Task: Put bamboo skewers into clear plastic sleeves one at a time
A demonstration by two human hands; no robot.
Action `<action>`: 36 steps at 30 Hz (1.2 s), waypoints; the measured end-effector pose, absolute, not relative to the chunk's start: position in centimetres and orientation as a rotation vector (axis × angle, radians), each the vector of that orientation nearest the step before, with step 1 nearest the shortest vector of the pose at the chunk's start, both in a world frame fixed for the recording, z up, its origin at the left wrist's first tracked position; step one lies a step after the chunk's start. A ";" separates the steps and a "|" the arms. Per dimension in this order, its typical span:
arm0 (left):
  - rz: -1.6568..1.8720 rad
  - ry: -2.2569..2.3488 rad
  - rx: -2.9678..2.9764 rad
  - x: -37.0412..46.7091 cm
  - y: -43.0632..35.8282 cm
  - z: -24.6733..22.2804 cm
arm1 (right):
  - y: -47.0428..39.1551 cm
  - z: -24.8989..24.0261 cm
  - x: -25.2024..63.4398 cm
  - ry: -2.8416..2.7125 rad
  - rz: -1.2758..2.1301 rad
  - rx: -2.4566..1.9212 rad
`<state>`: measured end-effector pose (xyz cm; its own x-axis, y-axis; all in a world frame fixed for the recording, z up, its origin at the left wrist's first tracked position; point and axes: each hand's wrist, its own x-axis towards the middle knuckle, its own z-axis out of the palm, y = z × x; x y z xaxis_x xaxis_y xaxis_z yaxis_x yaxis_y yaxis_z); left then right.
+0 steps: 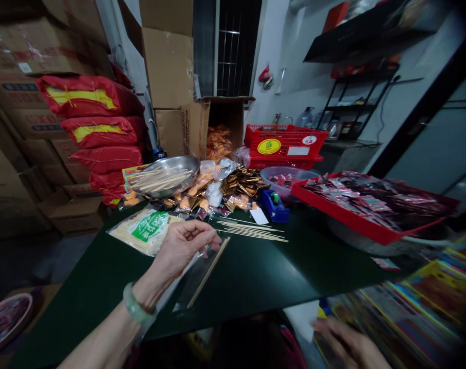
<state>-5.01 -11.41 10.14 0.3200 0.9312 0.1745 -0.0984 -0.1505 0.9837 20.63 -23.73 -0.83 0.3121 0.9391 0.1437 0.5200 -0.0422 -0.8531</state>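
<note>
My left hand (pixel 186 243), with a pale green bangle at the wrist, hovers over the front of the dark green table (pixel 256 279). Its thumb and fingers are closed on the upper end of a clear plastic bag (pixel 190 279). A thin wooden stick (pixel 208 271) lies slanted along that bag. Several loose sticks (pixel 256 229) are spread just beyond the fingertips. Beside the left hand sits a clear pack of sticks with a green label (pixel 150 226). My right hand (pixel 344 341) is low at the right, blurred, near a white sheet (pixel 304 318); whether it grips anything is unclear.
At the back stand a metal bowl of sticks (pixel 192 166), orange and brown packets (pixel 242 187), a blue tape dispenser (pixel 275 206) and red baskets (pixel 284 143). A red tray of sachets (pixel 398 236) is on the right. Colourful printed packs (pixel 402 312) fill the lower right.
</note>
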 end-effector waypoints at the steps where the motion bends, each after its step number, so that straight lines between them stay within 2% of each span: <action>1: 1.107 0.807 1.389 -4.7 -11.6 10.1 | -22.7 -0.4 19.9 -1.378 0.643 -1.599; 5: 1.095 0.782 1.345 -3.8 -12.5 10.0 | -18.6 2.7 14.4 -1.413 0.654 -1.116; 11: 1.094 0.791 1.264 -3.3 -12.9 9.7 | -16.3 4.6 8.7 -1.264 0.461 -0.941; 19: 1.095 0.757 1.276 -3.0 -12.5 8.8 | -15.9 4.7 9.6 -1.107 0.810 -0.930; 25: 1.094 0.933 1.459 -3.8 -12.4 9.2 | -15.0 4.1 9.5 -0.987 0.996 -0.855; 36: 0.913 0.665 1.485 -6.1 -11.3 9.0 | -14.3 3.3 10.6 -1.216 1.082 -0.526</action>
<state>-6.11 -11.25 9.03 0.5270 0.8343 0.1619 -0.1024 -0.1268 0.9866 10.55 -14.31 3.32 -0.0321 0.8755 0.4822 -0.3772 0.4362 -0.8170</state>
